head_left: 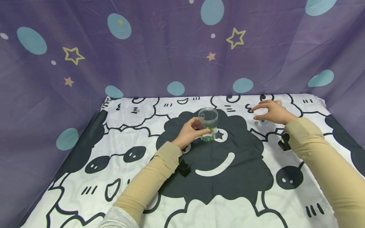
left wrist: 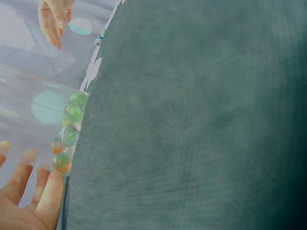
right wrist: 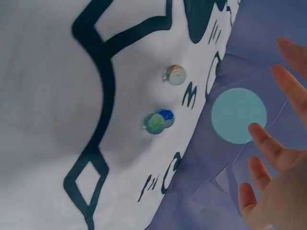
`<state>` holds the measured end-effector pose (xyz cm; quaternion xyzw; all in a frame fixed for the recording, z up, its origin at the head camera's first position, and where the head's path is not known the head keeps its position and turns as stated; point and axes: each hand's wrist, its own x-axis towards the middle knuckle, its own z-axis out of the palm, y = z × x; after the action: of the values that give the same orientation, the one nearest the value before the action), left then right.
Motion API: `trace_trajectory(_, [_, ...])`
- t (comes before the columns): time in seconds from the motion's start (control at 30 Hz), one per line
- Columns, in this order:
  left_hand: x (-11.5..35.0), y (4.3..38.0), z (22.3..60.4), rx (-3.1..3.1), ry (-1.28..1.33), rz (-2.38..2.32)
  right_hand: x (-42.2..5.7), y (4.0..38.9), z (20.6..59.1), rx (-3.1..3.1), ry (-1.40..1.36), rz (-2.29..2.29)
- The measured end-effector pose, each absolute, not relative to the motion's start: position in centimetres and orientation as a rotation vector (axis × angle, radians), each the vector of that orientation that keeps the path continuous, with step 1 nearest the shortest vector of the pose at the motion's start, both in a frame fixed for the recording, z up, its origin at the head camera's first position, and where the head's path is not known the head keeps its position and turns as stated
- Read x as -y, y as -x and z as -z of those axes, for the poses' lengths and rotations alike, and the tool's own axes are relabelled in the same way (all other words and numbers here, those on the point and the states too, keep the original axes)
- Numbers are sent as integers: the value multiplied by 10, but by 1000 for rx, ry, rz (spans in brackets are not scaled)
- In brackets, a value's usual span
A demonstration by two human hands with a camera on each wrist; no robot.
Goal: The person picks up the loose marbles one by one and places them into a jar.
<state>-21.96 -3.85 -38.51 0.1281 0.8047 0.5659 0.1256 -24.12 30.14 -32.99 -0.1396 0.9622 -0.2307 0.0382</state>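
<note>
A clear plastic jar point(head_left: 208, 117) stands upright on the dark part of the printed cloth, its rim uncovered. My left hand point(head_left: 188, 133) grips it from the left, thumb across the near side. In the left wrist view, several green and orange glass marbles point(left wrist: 73, 111) lie at the jar's bottom. My right hand point(head_left: 271, 113) hovers above the cloth at the right, fingers spread and holding nothing. Beneath it are three loose marbles: a clear striped one point(right wrist: 176, 75), a green one point(right wrist: 154, 123) and a blue one point(right wrist: 167, 115), the last two side by side.
A black-and-white cartoon cloth point(head_left: 125, 139) covers the table. Behind its far edge hangs a purple curtain point(head_left: 159, 57) with stars and blue dots, which also runs along both sides. Small black wrist devices point(head_left: 183, 167) sit under both forearms.
</note>
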Motion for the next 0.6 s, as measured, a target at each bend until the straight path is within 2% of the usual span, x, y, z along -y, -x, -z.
trace_trajectory(0.6, [39,220,387,-2343,-366,-1653,-310,246,352,-2884,325,633])
